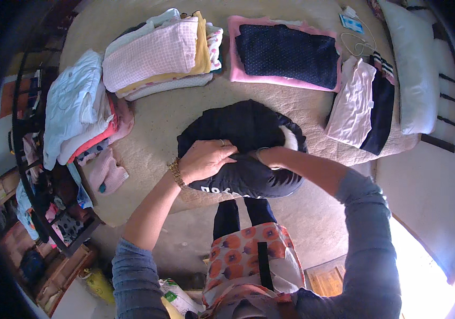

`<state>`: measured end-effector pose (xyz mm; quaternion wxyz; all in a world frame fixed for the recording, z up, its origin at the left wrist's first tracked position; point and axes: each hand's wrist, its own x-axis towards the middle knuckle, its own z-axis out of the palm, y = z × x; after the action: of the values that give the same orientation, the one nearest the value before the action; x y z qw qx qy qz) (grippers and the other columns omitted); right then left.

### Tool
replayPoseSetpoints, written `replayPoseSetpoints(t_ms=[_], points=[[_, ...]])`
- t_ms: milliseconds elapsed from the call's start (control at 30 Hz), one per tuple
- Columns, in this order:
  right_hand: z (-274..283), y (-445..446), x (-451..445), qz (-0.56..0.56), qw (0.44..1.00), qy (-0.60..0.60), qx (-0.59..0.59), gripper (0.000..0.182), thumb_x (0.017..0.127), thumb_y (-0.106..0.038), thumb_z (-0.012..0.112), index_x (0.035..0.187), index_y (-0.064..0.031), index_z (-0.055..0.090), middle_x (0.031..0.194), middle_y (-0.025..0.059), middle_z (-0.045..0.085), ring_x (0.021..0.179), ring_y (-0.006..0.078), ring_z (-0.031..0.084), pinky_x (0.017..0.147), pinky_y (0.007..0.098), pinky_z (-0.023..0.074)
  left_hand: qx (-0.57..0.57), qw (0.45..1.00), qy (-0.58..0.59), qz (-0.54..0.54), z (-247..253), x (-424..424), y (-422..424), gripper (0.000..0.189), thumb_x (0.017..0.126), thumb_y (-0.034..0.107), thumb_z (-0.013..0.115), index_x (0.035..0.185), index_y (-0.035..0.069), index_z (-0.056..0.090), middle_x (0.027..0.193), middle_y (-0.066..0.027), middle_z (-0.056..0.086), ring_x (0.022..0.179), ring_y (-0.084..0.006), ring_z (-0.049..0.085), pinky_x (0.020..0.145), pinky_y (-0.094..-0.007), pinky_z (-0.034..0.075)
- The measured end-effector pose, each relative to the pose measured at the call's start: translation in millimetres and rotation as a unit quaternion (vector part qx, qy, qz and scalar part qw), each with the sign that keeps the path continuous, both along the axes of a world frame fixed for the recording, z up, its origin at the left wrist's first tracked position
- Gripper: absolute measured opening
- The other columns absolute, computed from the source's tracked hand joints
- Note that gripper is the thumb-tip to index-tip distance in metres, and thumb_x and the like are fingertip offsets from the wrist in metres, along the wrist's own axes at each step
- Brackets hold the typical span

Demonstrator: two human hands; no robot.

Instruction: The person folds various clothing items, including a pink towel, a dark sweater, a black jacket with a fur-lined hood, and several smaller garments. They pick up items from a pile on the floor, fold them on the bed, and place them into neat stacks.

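Observation:
A bundled black padded garment (235, 123) lies at the bed's near edge, in front of me. White lettering runs along its lower side, and a pale strip of lining shows at its right. My left hand (207, 157), with a ring and a gold-coloured bracelet, pinches the fabric near the middle of the bundle. My right hand (268, 156) reaches into a fold of the same garment from the right. Its fingers are hidden in the black cloth, so their grip cannot be made out.
Folded clothes (151, 56) are stacked at the back left, beside a pale blue pile (74, 95). A dark dotted garment (287, 54) lies on pink cloth. Pink folded clothing (353, 103), a white pillow (413, 67) and a charger cable (357, 46) are at right. A metal bed rail (32, 191) stands left.

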<state>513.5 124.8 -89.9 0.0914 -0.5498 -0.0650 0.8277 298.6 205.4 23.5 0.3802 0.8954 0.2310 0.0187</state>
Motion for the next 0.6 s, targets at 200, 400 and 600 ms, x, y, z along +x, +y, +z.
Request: replayPoseSetpoints(t_ms=[200,400,600], points=[[139,52,-13,0.393,0.902,-0.138,0.11,0.056,0.082,-0.045,0.053,0.131,-0.0216,0.041,0.139,-0.0012,0.032,0.127,0.0182,0.031,0.105,0.0464,0.0242,-0.016,0.999,-0.033,-0.028,3,-1,-2,0.017,0.08,0.026,0.061,0.088,0.011,0.058,0.068,-0.0073,0.059,0.067,-0.0264,0.061,0.057,-0.037,0.048],[65,-1,-28,0.127,0.882,-0.369,0.265,0.073,0.065,-0.042,0.07,0.126,-0.0115,0.043,0.124,0.0061,0.047,0.114,0.0177,0.044,0.1,0.0348,0.0348,0.023,0.994,-0.108,-0.019,7,24,-31,0.011,0.071,0.016,0.064,0.079,0.01,0.06,0.067,-0.0026,0.058,0.064,-0.0208,0.06,0.055,-0.0327,0.049],[45,18,-28,0.411,0.787,-0.281,0.365,0.064,0.069,-0.043,0.07,0.118,-0.0071,0.049,0.114,0.013,0.052,0.106,0.0229,0.05,0.093,0.0336,0.039,0.007,0.996,-0.013,0.084,-23,-5,-23,0.013,0.076,0.016,0.06,0.086,0.007,0.061,0.075,-0.0114,0.062,0.07,-0.0286,0.061,0.059,-0.0369,0.049]])
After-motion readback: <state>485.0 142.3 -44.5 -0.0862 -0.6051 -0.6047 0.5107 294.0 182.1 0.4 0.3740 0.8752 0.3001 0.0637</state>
